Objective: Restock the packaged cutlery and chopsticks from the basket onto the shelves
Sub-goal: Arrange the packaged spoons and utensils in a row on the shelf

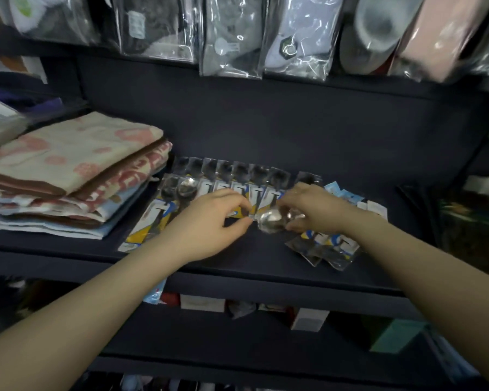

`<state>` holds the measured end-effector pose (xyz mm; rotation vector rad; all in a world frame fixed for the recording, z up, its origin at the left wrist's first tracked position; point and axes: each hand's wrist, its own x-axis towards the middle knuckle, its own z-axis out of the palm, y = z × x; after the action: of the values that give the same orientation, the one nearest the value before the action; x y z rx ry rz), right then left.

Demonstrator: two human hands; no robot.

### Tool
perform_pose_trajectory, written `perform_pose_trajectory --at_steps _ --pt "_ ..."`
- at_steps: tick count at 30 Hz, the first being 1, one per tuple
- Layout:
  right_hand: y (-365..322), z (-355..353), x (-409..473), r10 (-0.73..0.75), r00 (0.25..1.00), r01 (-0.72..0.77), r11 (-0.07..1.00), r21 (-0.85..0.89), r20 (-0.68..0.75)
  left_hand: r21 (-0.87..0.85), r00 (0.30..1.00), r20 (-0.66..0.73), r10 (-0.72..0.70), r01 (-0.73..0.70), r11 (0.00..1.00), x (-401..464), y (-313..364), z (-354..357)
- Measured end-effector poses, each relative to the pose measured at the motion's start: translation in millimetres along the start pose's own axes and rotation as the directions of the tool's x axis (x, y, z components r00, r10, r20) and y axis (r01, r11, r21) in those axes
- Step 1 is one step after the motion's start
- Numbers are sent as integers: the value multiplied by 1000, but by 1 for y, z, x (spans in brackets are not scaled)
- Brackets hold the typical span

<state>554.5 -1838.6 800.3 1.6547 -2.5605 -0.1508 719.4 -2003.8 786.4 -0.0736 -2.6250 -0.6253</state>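
Note:
A row of several packaged spoons (232, 176) lies side by side on the dark shelf (237, 266), bowls pointing to the back. My right hand (316, 210) grips a stack of packaged spoons (325, 246); their shiny bowls (271, 220) show under my fingers. My left hand (206, 227) rests to the left of that stack, thumb and forefinger pinching at a yellow and white pack edge (242, 214). Two more spoon packs (164, 210) lie angled at the left end. No basket is in view.
Folded towels (68, 176) are stacked at the shelf's left. Light blue and white packets (350, 196) lie behind my right hand. Bagged socks and slippers (294, 38) hang above. Small boxes (308, 318) fill the shelf below.

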Motion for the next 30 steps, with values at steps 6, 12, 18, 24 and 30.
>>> perform_pose_trajectory --at_steps 6,12,18,24,30 --pt "7 4 5 -99 925 152 981 120 -367 -161 975 -126 -185 164 973 2 4 2" --pt "16 -10 5 24 803 222 915 337 -595 -278 965 -67 -254 226 934 4 13 15" --pt "-19 -59 6 279 659 325 731 600 -698 -483 978 -110 -176 102 870 10 31 14" --pt "-74 -67 29 274 746 356 606 711 -607 -473 951 -238 -199 66 879 4 32 13" --pt "-75 -45 57 401 732 260 583 770 -551 -755 876 -98 -471 243 609 -10 14 -5"
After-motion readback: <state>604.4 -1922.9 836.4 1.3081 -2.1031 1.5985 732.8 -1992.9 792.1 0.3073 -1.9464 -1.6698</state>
